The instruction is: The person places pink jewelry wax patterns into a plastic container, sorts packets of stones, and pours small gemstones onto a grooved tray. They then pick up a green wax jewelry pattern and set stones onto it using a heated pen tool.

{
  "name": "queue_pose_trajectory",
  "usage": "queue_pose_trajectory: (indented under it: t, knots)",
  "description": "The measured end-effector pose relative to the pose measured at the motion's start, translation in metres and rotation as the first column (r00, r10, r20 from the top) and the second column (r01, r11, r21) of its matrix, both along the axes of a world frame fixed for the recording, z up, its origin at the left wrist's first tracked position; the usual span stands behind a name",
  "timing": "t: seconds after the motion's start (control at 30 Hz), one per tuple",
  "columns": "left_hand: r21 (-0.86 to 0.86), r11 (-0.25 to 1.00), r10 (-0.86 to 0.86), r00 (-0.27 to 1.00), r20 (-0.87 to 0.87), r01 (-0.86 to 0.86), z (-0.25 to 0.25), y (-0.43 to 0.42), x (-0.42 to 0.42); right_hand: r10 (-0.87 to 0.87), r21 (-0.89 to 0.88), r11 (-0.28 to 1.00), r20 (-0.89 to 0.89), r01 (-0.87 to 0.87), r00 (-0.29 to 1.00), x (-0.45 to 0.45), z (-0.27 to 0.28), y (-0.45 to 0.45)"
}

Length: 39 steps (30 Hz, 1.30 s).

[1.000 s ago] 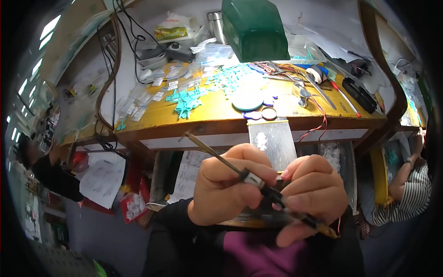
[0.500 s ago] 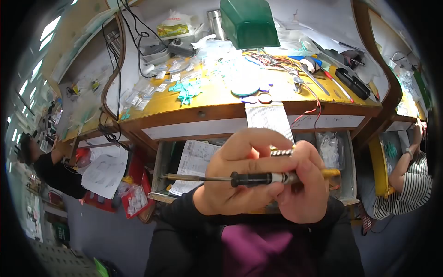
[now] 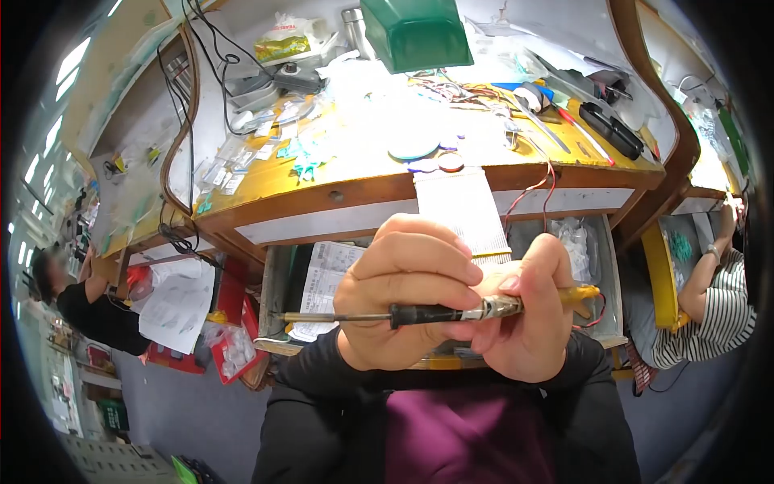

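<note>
A pen-like tool point(image 3: 427, 315) with a thin metal shaft, a black and silver body and a yellow rear end lies level across both hands, its shaft pointing left. My left hand point(image 3: 403, 294) is closed round its black middle part. Fingers of my right hand point(image 3: 532, 310) pinch the silver part near the yellow end. A red wire leaves that end. Just beyond the fingertips, a ribbed strip point(image 3: 459, 210) slopes down from the bench edge over the open drawer point(image 3: 609, 282). Whether the fingertips touch the strip cannot be made out.
The bench point(image 3: 355, 179) bears turquoise pieces point(image 3: 305, 157), small bags, a round disc point(image 3: 415, 150), wires, a red pen point(image 3: 586, 137) and a black case point(image 3: 610, 129). A green bin point(image 3: 415, 36) stands behind. People sit at left point(image 3: 97, 315) and right point(image 3: 721, 315).
The tool has swung from a slant to level and shifted slightly left since the last frame. Both hands have come closer together round it. The whole view has shifted a little.
</note>
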<state>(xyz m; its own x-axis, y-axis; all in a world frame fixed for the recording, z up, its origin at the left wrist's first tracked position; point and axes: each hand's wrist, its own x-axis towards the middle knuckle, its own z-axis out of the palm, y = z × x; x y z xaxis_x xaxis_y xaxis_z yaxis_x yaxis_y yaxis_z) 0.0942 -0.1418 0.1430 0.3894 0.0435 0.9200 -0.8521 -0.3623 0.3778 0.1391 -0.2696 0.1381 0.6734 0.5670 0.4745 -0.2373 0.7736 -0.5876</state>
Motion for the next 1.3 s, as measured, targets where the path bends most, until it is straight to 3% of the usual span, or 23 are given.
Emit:
queue_pose_trajectory:
  t: [0.1, 0.3, 0.43, 0.5, 0.57, 0.67, 0.83, 1.03, 1.13, 1.23, 1.3]
  knots:
    - [0.104, 0.995, -0.001, 1.000, 0.003, 0.001, 0.004, 0.003, -0.001, 0.103, -0.062, 0.990, -0.331, -0.130, 0.938, -0.009, 0.003, -0.002]
    - [0.227, 0.974, 0.009, 0.998, 0.061, -0.022, 0.007, 0.007, 0.005, 0.202, 0.001, 0.974, -0.455, -0.226, 0.868, -0.007, 0.000, -0.002]
    - [0.240, 0.969, 0.096, 0.979, -0.178, -0.052, 0.011, 0.022, 0.008, -0.010, -0.119, 0.993, -0.059, 0.003, 0.998, 0.012, 0.003, -0.001]
    - [0.143, 0.979, 0.184, 0.918, -0.352, -0.142, 0.009, 0.021, -0.001, -0.180, -0.114, 0.969, 0.269, 0.217, 0.946, 0.029, 0.001, -0.014]
    - [0.018, 0.977, 0.197, 0.877, -0.439, -0.211, 0.006, 0.026, -0.005, -0.305, -0.077, 0.931, 0.374, 0.357, 0.876, 0.035, 0.007, -0.023]
    - [-0.468, 0.883, -0.203, 0.886, -0.418, -0.019, 0.006, 0.030, -0.013, -0.402, -0.061, 0.875, 0.463, 0.481, 0.790, 0.041, 0.007, -0.028]
    - [-0.255, 0.965, -0.040, 0.924, -0.380, -0.064, 0.004, 0.040, -0.013, -0.361, -0.076, 0.883, 0.522, 0.464, 0.773, 0.043, 0.003, -0.027]
    - [-0.243, 0.949, 0.111, 0.933, -0.342, -0.202, 0.001, 0.035, -0.010, -0.401, -0.047, 0.871, 0.506, 0.489, 0.763, 0.047, -0.001, -0.025]
    - [0.027, 0.956, 0.293, 0.934, -0.205, -0.294, -0.001, 0.041, -0.006, -0.389, -0.046, 0.882, 0.490, 0.469, 0.780, 0.046, -0.004, -0.023]
    - [0.165, 0.913, 0.394, 0.913, -0.108, -0.374, 0.002, 0.043, -0.005, -0.361, -0.190, 0.898, 0.196, 0.396, 0.912, 0.041, -0.004, -0.020]
    - [0.104, 0.925, 0.377, 0.912, -0.163, -0.365, 0.002, 0.040, -0.006, -0.307, -0.214, 0.921, 0.122, 0.327, 0.944, 0.046, -0.003, -0.018]
